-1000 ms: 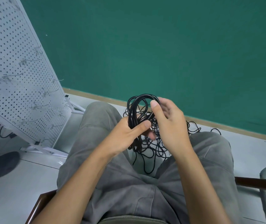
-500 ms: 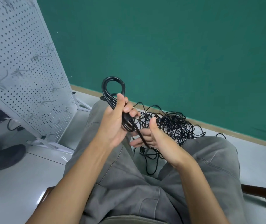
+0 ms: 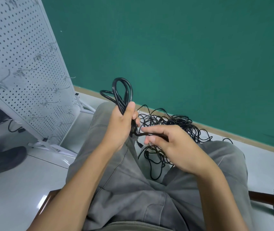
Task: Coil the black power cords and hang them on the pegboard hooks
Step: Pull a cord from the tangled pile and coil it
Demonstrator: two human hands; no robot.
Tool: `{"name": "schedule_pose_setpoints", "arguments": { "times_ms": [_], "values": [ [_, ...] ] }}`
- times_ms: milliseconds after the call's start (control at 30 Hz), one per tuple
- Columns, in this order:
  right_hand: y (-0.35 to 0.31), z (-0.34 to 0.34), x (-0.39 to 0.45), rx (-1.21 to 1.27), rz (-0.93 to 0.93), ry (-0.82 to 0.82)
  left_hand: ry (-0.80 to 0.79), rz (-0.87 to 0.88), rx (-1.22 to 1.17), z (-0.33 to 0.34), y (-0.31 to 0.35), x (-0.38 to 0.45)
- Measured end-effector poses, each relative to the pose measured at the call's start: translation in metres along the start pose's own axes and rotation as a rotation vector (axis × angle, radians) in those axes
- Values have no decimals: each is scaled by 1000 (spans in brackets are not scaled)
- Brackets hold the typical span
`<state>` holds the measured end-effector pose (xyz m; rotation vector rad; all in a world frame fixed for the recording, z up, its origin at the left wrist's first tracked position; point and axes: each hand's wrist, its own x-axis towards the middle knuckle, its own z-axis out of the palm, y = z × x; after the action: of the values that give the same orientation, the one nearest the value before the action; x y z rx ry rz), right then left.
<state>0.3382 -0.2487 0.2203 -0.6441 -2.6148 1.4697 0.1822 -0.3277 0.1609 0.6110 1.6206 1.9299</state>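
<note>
Cord coil [image 3: 122, 95] gripped in left hand [image 3: 118, 127], right of pegboard [image 3: 24, 72]; loose tail [image 3: 147, 134] pinched by right hand [image 3: 171, 147]. Best wrapped tight round bundle, kept clear of floor tangle [image 3: 174, 127].

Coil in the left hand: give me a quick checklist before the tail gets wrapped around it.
1. Left hand grips coil: ok.
2. Loops bundled together: ok.
3. Right hand pinches tail: ok.
4. Tail free of floor pile: cannot tell.
5. Pegboard hooks free: ok.
6. Plug end located: cannot tell.
</note>
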Motion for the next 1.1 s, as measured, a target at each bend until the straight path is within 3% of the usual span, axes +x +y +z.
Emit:
{"name": "schedule_pose_setpoints", "arguments": {
  "times_ms": [100,200,300,367,600,767,967,1100],
  "values": [
    [-4,-3,-1,22,-57,118,-123,-13,108,6,3,-9],
    [-4,-5,0,23,-68,359,-255,-74,35,12,2,-16],
    [0,-10,-1,21,-9,606,-292,-166,-85,14,2,-20],
    [1,-12,-1,67,10,675,-304,-211,-62,15,-2,-21],
    [9,-15,-1,95,29,588,-449,-158,3,24,7,-28],
    [9,-11,2,162,59,635,-522,-145,-29,23,15,-29],
    [32,-9,7,168,105,473,-387,-202,-359,15,19,-21],
    [39,-2,10,182,97,455,-306,-216,-378,12,17,-19]
  ]
}}
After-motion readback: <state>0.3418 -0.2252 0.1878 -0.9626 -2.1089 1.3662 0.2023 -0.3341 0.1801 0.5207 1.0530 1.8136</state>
